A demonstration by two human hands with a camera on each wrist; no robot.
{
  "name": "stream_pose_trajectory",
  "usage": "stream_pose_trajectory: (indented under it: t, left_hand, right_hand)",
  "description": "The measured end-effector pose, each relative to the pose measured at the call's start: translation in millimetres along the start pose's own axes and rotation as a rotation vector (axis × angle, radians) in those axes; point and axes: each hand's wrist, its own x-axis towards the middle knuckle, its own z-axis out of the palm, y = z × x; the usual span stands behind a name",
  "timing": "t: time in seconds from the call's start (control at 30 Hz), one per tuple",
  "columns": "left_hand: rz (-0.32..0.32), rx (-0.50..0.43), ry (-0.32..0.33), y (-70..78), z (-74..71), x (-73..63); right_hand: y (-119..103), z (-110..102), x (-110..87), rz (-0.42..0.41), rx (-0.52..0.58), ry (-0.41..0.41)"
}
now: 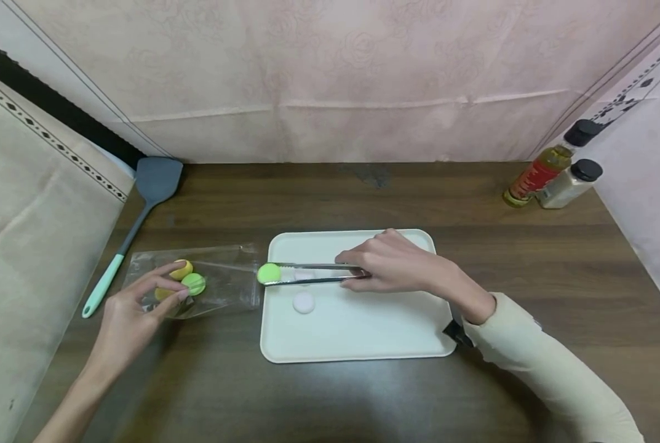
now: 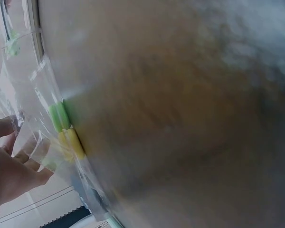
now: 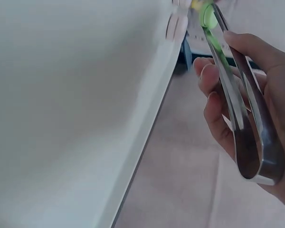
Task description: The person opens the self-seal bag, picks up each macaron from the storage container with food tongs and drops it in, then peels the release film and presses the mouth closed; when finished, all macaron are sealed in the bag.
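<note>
A: What does the right hand (image 1: 390, 264) have?

B: A pair of shiny steel tongs (image 1: 318, 266) — the thumb presses one arm and the fingers the other. Their tips grip a bright green, round, macaron-like piece (image 1: 269, 273), out to the left of that hand, over the near-left side edge of a white rectangular tray (image 1: 363, 335).

A: Anything else on the tray?

B: Two pale round pieces (image 1: 304, 302), left of the right hand; one lies partly under the tongs, the other just nearer the person.

A: And the left hand (image 1: 136, 314)?

B: At a clear plastic bag (image 1: 230, 283), thumb and fingers apart. I cannot tell whether they pinch the plastic. Inside, by the fingertips, are a ridged green round piece (image 1: 194, 283) and two yellow round pieces (image 1: 181, 269).

A: What lies farther off?

B: Beyond the left hand, a grey spatula with a mint-green handle (image 1: 158, 178). Beyond the right hand, toward its right, a red-labelled oil bottle with a black cap (image 1: 534, 178) and a black-lidded clear jar (image 1: 562, 189) — all on a brown wooden table (image 1: 330, 394).
</note>
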Motion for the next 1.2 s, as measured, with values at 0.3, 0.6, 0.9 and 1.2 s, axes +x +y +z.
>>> stream_pose_trajectory:
  t: [0.3,0.6,0.9,1.2]
  left_hand:
    - [0.031,0.007,0.006,-0.9,-0.8,1.0]
    - [0.016,-0.005,0.003,-2.0,0.1,0.9]
    - [0.025,0.001,0.007,-3.0,0.8,0.8]
    - [0.029,-0.013,-0.014,-3.0,2.4,1.6]
  right_hand:
    - [-9.7,7.6,38.0,-0.021,-0.034,-0.047]
    - [-14.1,9.5,68.8,-0.015,-0.094,-0.059]
    - [-28.5,18.4,96.8,-0.024,-0.233,-0.028]
    - [-38.2,35.7,108.3,-0.033,-0.349,0.048]
